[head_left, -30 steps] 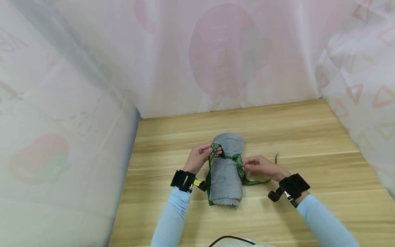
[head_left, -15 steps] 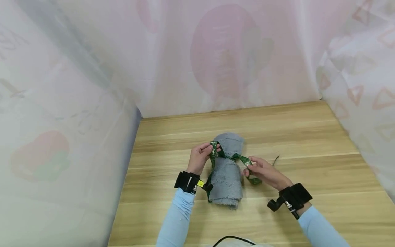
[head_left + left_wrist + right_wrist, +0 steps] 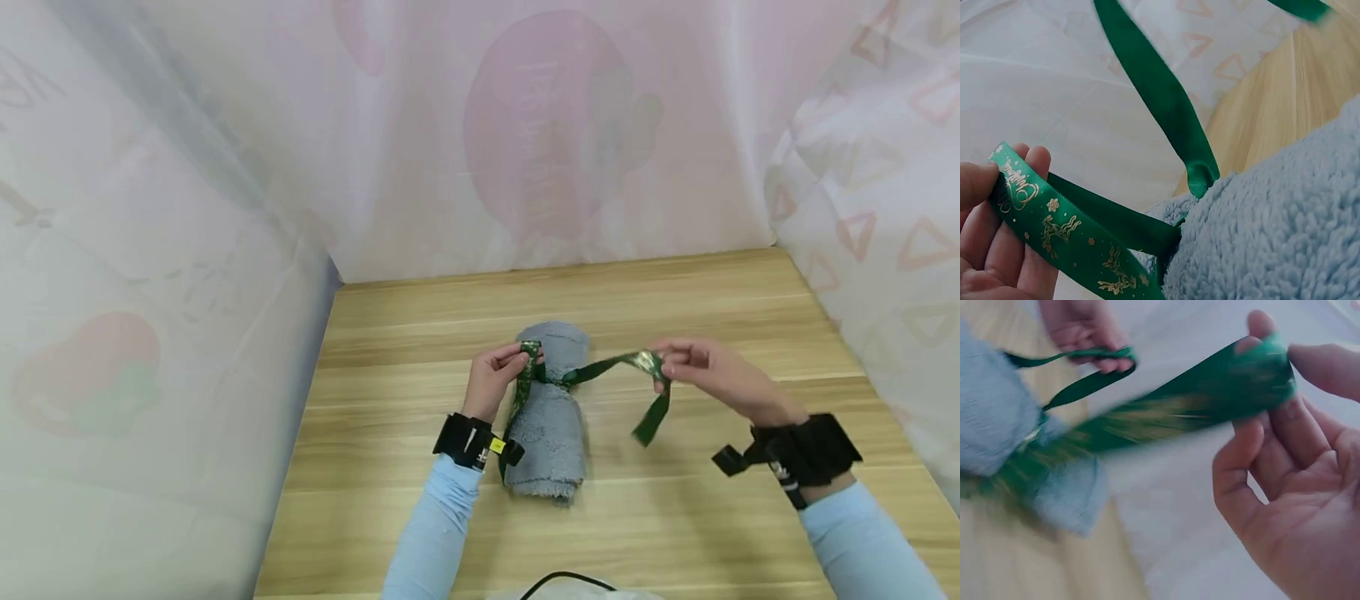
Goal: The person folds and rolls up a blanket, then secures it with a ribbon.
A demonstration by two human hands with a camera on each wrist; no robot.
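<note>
While a rolled grey towel [image 3: 547, 417] lies on the wooden table [image 3: 675, 517] between both hands, a green ribbon [image 3: 600, 367] crosses over it. The left hand [image 3: 495, 379] pinches one end just beside the roll; the right hand [image 3: 712, 375] pinches the other, raised off to the right.

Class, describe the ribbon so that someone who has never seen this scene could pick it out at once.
On the wooden table, between pale curtains, lies a rolled grey towel. Round its middle runs a green ribbon, one end pinched in each hand. It alone is satin green, printed with gold reindeer and lettering.
</note>
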